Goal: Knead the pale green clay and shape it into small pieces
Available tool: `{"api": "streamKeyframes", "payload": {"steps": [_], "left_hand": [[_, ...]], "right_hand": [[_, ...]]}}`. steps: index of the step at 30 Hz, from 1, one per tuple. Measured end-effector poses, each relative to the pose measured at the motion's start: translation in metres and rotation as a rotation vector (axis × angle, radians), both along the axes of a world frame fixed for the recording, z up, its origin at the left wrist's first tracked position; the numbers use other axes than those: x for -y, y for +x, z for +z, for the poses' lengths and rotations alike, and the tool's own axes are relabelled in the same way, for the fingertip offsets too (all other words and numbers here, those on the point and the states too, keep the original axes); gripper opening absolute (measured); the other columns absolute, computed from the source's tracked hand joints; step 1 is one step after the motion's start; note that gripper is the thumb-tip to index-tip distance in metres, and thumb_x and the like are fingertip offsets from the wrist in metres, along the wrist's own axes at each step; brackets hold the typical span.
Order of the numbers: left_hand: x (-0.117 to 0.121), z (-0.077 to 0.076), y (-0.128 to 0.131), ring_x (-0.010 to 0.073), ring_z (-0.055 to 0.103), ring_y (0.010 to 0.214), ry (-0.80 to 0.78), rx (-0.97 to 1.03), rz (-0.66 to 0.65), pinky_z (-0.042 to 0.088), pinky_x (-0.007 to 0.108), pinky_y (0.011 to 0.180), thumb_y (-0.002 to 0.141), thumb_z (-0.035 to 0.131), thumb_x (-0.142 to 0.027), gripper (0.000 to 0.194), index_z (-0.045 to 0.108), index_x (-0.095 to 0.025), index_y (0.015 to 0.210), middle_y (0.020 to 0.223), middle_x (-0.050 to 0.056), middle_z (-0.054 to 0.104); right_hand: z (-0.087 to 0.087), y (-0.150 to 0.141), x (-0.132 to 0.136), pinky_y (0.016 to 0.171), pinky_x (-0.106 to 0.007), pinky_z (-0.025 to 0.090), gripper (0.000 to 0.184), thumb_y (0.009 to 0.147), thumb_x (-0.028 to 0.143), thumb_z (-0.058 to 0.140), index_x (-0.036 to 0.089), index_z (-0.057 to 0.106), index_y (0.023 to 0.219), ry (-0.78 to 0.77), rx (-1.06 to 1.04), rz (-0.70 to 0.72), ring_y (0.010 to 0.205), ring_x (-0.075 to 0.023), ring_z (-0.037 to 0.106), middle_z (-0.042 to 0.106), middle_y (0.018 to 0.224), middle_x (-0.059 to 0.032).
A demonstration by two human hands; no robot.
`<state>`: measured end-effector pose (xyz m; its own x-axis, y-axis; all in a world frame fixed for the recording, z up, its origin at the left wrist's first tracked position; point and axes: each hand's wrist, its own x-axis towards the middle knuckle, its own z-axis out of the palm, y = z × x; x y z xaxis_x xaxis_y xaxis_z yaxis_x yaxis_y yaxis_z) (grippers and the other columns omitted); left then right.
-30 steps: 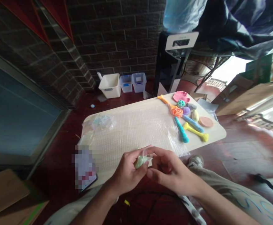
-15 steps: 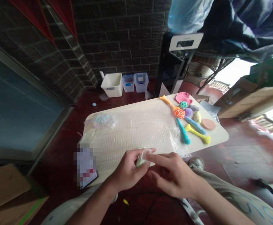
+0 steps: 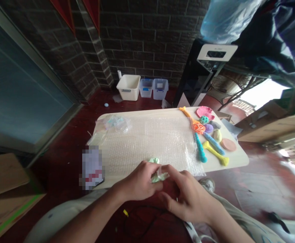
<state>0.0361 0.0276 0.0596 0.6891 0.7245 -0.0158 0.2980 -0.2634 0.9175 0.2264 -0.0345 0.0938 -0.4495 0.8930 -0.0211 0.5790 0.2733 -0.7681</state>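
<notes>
My left hand (image 3: 143,179) is closed around a pale green lump of modelling clay (image 3: 158,177), mostly hidden by the fingers. Part of the lump shows above the fingers and part between the two hands. A thin translucent whitish strip lies over its near side; what it is made of I cannot tell. My right hand (image 3: 188,192) reaches in from the right, index finger bent against the strip and lump. Its thumb stands apart below, with a gap between. Both hands are over the near edge of the table (image 3: 147,114), above bubble wrap (image 3: 147,138).
Coloured clay-like pieces lie at the table's right, among them a yellow bone shape (image 3: 215,153), a teal stick (image 3: 200,148) and a pink dish (image 3: 205,113). A crumpled plastic bag (image 3: 118,124) is at the left, a blurred-out phone (image 3: 93,168) nearer. Bins (image 3: 129,88) stand by the wall.
The camera view has turned a little left. My right index finger has bent, and the translucent strip, a loop before, now lies flatter. More of the green clay shows above my left hand.
</notes>
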Motion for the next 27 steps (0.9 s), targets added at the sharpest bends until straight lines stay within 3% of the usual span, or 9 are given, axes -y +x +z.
{"api": "streamKeyframes", "payload": {"steps": [2, 6, 9, 12, 14, 17, 21, 27], "left_hand": [[-0.001, 0.001, 0.001, 0.013, 0.055, 0.065, 0.014, 0.033, 0.01, 0.038, 0.024, 0.058, 0.075, 0.063, -0.007, 0.01, 0.066, -0.016, 0.078, 0.069, -0.003, 0.063], [-0.002, -0.002, 0.002, 0.0186, 0.07, 0.086, 0.103, 0.083, 0.035, 0.051, 0.028, 0.076, 0.081, 0.056, -0.007, 0.029, 0.071, -0.018, 0.103, 0.094, 0.004, 0.076], [0.0, -0.01, 0.002, 0.0236, 0.072, 0.086, 0.365, 0.011, 0.107, 0.056, 0.034, 0.076, 0.083, 0.058, -0.012, 0.03, 0.069, -0.015, 0.11, 0.096, 0.008, 0.077], [0.003, -0.017, 0.003, 0.0279, 0.073, 0.081, 0.662, -0.058, 0.162, 0.059, 0.042, 0.074, 0.09, 0.057, -0.019, 0.03, 0.067, -0.01, 0.117, 0.091, 0.012, 0.077], [0.005, -0.02, 0.004, 0.0285, 0.074, 0.08, 0.73, -0.072, 0.186, 0.061, 0.044, 0.074, 0.094, 0.056, -0.02, 0.036, 0.063, -0.007, 0.127, 0.091, 0.013, 0.077], [0.006, -0.021, 0.006, 0.0275, 0.077, 0.084, 0.62, -0.043, 0.23, 0.062, 0.04, 0.074, 0.094, 0.059, -0.018, 0.043, 0.058, -0.007, 0.136, 0.1, 0.015, 0.079], [0.006, -0.012, 0.007, 0.0267, 0.076, 0.102, 0.387, 0.028, 0.235, 0.061, 0.037, 0.086, 0.094, 0.059, -0.016, 0.037, 0.062, -0.013, 0.13, 0.118, 0.015, 0.077], [0.003, 0.01, 0.002, 0.0243, 0.073, 0.098, 0.164, 0.106, 0.138, 0.056, 0.033, 0.086, 0.094, 0.066, -0.037, 0.043, 0.062, -0.011, 0.129, 0.114, 0.014, 0.076]], "right_hand": [[-0.002, 0.0, -0.001, 0.046, -0.025, 0.03, 0.027, 0.088, 0.029, 0.062, 0.017, 0.058, 0.112, -0.038, -0.055, -0.006, 0.047, -0.012, 0.047, 0.051, 0.056, 0.0068], [-0.012, -0.002, 0.0, 0.049, -0.024, 0.034, 0.033, 0.095, 0.029, 0.062, 0.014, 0.063, 0.124, -0.033, -0.186, -0.097, 0.049, -0.0096, 0.046, 0.053, 0.061, 0.0057], [-0.026, -0.01, 0.003, 0.049, -0.023, 0.032, 0.03, 0.094, 0.031, 0.07, 0.013, 0.073, 0.117, -0.069, -0.3, -0.276, 0.049, -0.0088, 0.042, 0.051, 0.056, 0.0055], [-0.039, -0.021, 0.006, 0.043, -0.021, 0.027, 0.032, 0.088, 0.037, 0.079, 0.013, 0.079, 0.108, -0.244, -0.55, -0.473, 0.043, -0.0073, 0.039, 0.052, 0.05, 0.005], [-0.044, -0.026, 0.007, 0.041, -0.019, 0.026, 0.029, 0.088, 0.041, 0.079, 0.013, 0.082, 0.099, -0.351, -0.704, -0.532, 0.039, -0.0062, 0.039, 0.055, 0.046, 0.0034], [-0.046, -0.03, 0.005, 0.037, -0.017, 0.025, 0.028, 0.09, 0.042, 0.079, 0.014, 0.083, 0.086, -0.47, -0.895, -0.58, 0.034, -0.0047, 0.037, 0.052, 0.04, 0.0042], [-0.043, -0.03, 0.001, 0.034, -0.016, 0.031, 0.026, 0.083, 0.04, 0.085, 0.015, 0.08, 0.079, -0.552, -1.122, -0.634, 0.031, -0.0026, 0.031, 0.043, 0.038, 0.0089], [-0.045, -0.024, -0.005, 0.034, -0.014, 0.038, 0.024, 0.082, 0.038, 0.086, 0.018, 0.072, 0.08, -0.415, -1.208, -0.702, 0.032, -0.0046, 0.039, 0.046, 0.041, 0.0097]]}}
